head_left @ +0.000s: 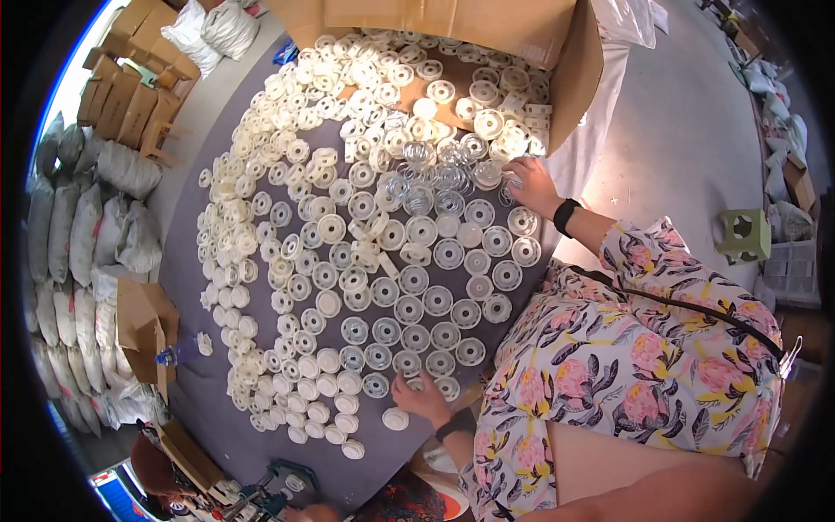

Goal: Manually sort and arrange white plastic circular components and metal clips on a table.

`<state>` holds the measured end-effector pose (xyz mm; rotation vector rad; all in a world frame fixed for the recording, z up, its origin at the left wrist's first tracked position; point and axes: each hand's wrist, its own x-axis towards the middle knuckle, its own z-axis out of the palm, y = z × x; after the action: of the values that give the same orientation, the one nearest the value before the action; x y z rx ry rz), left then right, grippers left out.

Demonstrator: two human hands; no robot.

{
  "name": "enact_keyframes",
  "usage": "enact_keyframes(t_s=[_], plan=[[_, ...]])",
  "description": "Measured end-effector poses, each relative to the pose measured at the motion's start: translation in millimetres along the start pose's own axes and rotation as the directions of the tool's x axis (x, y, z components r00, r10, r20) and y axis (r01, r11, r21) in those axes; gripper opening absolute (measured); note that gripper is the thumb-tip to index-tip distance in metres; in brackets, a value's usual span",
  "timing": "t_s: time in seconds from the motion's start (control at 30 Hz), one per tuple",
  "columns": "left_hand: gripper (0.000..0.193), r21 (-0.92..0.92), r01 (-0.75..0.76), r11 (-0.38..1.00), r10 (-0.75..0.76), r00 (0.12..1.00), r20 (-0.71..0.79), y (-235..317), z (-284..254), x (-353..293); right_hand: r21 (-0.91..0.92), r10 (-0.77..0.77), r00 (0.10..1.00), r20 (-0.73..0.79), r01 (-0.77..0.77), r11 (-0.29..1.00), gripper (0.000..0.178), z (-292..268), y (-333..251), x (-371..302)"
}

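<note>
My left grip (424,398) rested loosely on white plastic spools (396,358) at the worktop (187,261) edge; my right grip (528,183) pinched a clear spool (511,184) near the cardboard box (570,78).

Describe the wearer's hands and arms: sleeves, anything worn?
Both hands are bare, no gloves. The right hand has a black wristband and a floral short sleeve in pink, yellow and grey. The left hand wears a dark wrist strap.
</note>
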<state>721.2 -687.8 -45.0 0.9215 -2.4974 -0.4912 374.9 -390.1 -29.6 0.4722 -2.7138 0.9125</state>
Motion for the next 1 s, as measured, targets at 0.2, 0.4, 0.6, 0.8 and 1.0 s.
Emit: enact_keyframes(t_s=[0.2, 0.4, 0.6, 0.8, 1.0], plan=[[0.039, -0.041, 0.027, 0.999, -0.025, 0.998, 0.051, 49, 3, 2, -0.075, 0.134, 0.972, 0.195, -0.122, 0.99, 0.066, -5, 18, -4], [0.034, -0.112, 0.025, 0.993, -0.031, 0.998, -0.053, 90, 6, 4, 0.207, 0.0, 0.978, 0.207, -0.044, 0.977, 0.065, -13, 54, -18], [0.028, -0.232, -0.369, 0.9, 0.413, 0.893, 0.18, 159, 43, 21, -0.181, 0.027, 0.98, 0.196, 0.009, 0.984, 0.056, -48, 81, -30], [0.033, -0.477, -0.506, 0.718, 0.681, 0.65, 0.336, 259, 116, 40, -0.076, -0.16, 0.968, 0.193, 0.178, 0.981, 0.053, -43, 109, -44], [0.031, -0.388, -0.501, 0.774, 0.633, 0.635, 0.444, 283, 175, 57, -0.041, 0.065, 0.983, 0.172, -0.058, 0.997, 0.053, -65, 121, -50]])
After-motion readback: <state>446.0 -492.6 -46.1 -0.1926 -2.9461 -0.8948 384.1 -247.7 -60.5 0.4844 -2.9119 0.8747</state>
